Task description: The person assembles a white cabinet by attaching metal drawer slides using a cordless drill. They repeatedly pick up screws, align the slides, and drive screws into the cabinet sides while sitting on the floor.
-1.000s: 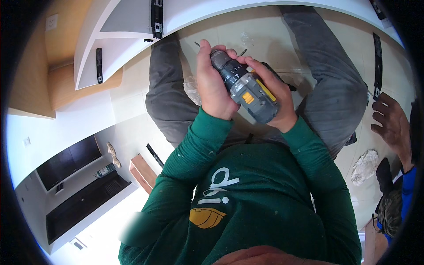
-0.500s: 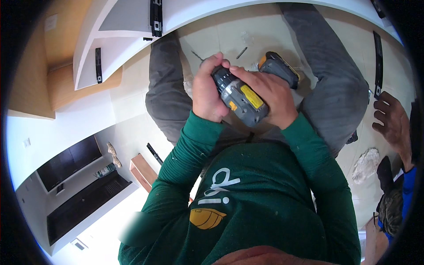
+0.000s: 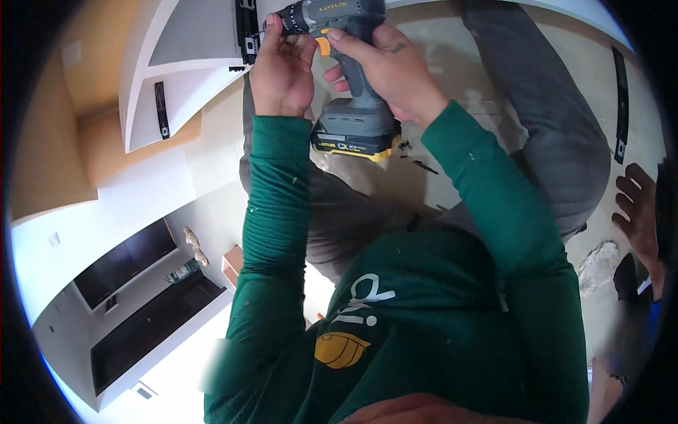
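Note:
A grey and black cordless drill [image 3: 364, 106] with yellow trim lies sideways at the top of the view, its chuck toward the left. My right hand [image 3: 399, 74] is wrapped round its grip, below the motor housing. Just ahead of the chuck, my left hand [image 3: 282, 81] pinches the thin drill bit, mostly hidden behind the thumb. The bit's tip is close to a black drawer slide [image 3: 248, 28] on the white cabinet panel [image 3: 198, 39]; whether they touch, I cannot tell.
Another black slide [image 3: 162, 109] is on the lower panel. Small dark pieces [image 3: 425, 167] lie on the tiled floor between my legs. At the right, a co-worker's hand [image 3: 635, 208] is near a long black slide [image 3: 621, 106]. A whitish cloth-like bundle [image 3: 599, 267] lies there too.
Both hands have moved up and left with the drill, from over my lap to the cabinet's slide. The drill has turned sideways, showing its grip and battery. The co-worker's hand has shifted slightly down.

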`<state>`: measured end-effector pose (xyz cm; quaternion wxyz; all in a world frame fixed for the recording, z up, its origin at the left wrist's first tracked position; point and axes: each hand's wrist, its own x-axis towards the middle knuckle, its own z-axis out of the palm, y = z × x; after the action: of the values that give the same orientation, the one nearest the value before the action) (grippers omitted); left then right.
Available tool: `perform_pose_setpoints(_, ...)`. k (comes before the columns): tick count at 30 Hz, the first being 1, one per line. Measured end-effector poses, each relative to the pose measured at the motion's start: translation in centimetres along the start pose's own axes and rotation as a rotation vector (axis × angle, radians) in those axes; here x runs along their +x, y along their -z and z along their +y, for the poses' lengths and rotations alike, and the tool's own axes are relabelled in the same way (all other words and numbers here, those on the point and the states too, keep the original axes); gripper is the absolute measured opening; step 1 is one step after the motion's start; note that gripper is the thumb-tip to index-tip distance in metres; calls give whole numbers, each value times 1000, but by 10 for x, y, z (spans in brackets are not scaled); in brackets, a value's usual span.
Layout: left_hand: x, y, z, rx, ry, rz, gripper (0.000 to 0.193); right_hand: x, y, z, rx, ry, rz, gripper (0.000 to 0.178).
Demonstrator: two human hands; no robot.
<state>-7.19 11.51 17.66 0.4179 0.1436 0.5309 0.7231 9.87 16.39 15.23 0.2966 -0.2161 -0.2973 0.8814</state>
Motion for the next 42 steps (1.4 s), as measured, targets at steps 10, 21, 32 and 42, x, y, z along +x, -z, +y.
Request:
perform_pose_setpoints(10,47,53,15,-42,233,-227,34,54,-14,-15,142,-58,-110,26)
perform_pose_setpoints(21,60,65,23,78,280,-105,37,71,-21,-11,110,-130,-145,34)
perform_pose_setpoints(32,61,69,22,130,279,-53,41,76,-23,-9,40,-123,-169,35)
perform_pose_setpoints(42,54,60,27,52,331,-204,41,80,-22,-10,-35,-98,-149,37)
